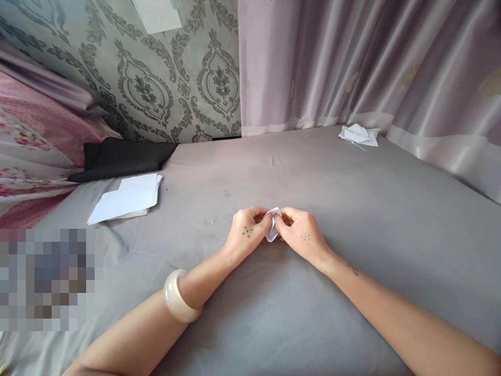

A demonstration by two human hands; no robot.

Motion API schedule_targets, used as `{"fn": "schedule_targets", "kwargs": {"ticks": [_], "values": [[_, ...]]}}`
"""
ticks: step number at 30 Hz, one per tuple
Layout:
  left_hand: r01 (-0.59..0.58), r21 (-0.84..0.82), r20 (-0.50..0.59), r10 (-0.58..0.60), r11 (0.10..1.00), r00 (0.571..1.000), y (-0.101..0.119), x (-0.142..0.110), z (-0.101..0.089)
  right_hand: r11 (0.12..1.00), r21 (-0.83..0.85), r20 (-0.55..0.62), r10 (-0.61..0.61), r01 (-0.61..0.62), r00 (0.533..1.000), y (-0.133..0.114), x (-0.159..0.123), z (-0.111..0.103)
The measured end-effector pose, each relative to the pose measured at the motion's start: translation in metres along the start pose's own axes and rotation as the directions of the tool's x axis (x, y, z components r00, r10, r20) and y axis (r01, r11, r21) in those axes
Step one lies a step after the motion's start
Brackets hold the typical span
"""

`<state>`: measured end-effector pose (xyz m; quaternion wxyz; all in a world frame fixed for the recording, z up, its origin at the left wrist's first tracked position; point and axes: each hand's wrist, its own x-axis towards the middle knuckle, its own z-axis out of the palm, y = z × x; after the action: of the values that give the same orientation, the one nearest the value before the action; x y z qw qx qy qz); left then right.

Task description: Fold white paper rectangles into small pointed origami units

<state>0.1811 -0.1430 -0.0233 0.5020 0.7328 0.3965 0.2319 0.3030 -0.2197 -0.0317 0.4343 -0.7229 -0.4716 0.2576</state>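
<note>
A small piece of folded white paper (273,230) is held between both hands, over the middle of the grey sheet (282,313). My left hand (249,228) pinches its left side, the thumb pressed against it. From the right, my right hand (301,231) grips the other side with thumb and fingers. The thumbs sit close together at a narrow gap in the folds. Most of the other fingertips are hidden behind the paper and the hands. A pale bangle (180,296) circles my left wrist.
To the left lies a stack of white paper sheets (129,197), near a folded black cloth (129,156). Folded white papers (359,134) and a thin teal strip (359,147) rest at the far right, by the purple curtain (313,62). A blurred patch covers the lower left.
</note>
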Motion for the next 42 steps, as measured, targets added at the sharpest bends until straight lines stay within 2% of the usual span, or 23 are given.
{"fn": "schedule_targets", "kwargs": {"ticks": [9,12,15,17,21,23,26,32,42], "values": [[-0.035,-0.019,-0.049,0.034,0.999,0.998,-0.0026,0.0002,0.0029,0.988,-0.125,-0.12,-0.107,0.092,0.987,-0.0002,0.0006,0.0022],[0.013,-0.103,-0.011,-0.014,0.995,1.0,-0.0016,0.0013,0.0031,0.983,-0.152,-0.154,-0.129,0.105,0.98,0.0021,0.004,-0.0004],[0.123,-0.22,0.09,-0.105,0.968,0.99,0.0001,0.0018,0.0024,0.986,-0.148,-0.18,-0.105,0.079,0.978,0.004,0.0069,-0.0036],[0.171,-0.268,0.128,-0.141,0.948,0.982,0.0004,0.0022,0.0018,0.995,-0.085,-0.157,-0.071,0.058,0.985,0.0045,0.0078,-0.0046],[0.153,-0.309,0.064,-0.14,0.939,0.988,-0.0013,0.0043,0.0003,0.99,0.118,-0.039,0.084,-0.079,0.996,0.0031,0.0079,-0.0046],[0.131,-0.299,0.023,-0.13,0.945,0.991,-0.0027,0.0055,-0.0004,0.971,0.179,0.038,0.156,-0.16,0.987,0.0017,0.008,-0.0049],[0.149,-0.279,0.03,-0.146,0.949,0.989,-0.004,0.0065,-0.0006,0.955,0.223,0.08,0.181,-0.195,0.98,0.0004,0.0084,-0.0058],[0.141,-0.231,0.029,-0.138,0.963,0.99,-0.0028,0.0032,0.0002,0.948,0.242,0.079,0.195,-0.208,0.978,0.0032,0.009,-0.0046],[-0.004,0.098,-0.048,0.008,0.995,0.999,0.0019,-0.0021,0.0033,0.974,0.107,0.027,0.196,-0.197,0.98,-0.0024,0.0041,0.0003]]}}
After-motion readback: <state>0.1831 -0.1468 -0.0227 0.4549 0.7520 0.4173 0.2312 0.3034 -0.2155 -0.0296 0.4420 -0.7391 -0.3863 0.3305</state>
